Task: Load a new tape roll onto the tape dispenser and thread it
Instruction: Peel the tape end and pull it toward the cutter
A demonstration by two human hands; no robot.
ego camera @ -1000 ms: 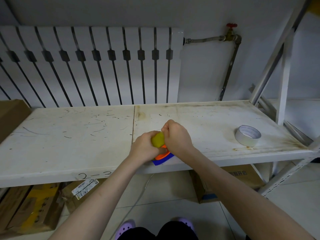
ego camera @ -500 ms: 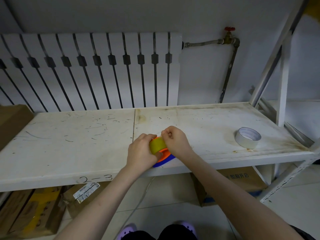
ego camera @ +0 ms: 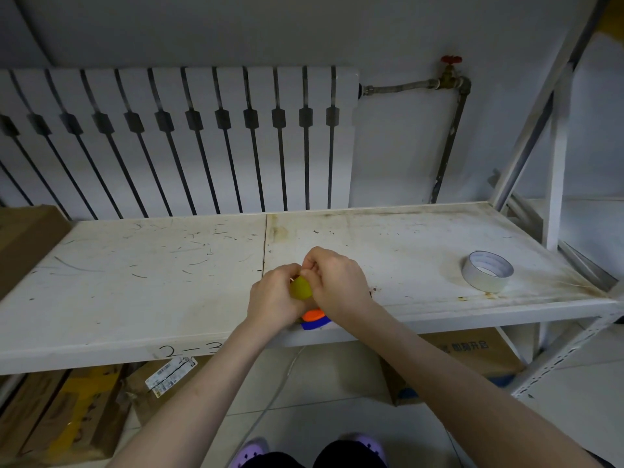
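1. Your left hand (ego camera: 275, 300) wraps around the yellow tape roll (ego camera: 300, 288).
2. Your right hand (ego camera: 337, 282) pinches its top edge.
3. The dispenser (ego camera: 315, 319) (orange and blue) peeks out under both hands.

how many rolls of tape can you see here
2. A yellowish roll is gripped between the left hand and the right hand at the shelf's front edge, over the orange-and-blue dispenser. A white roll lies flat at the shelf's right end. The hands may hide more.
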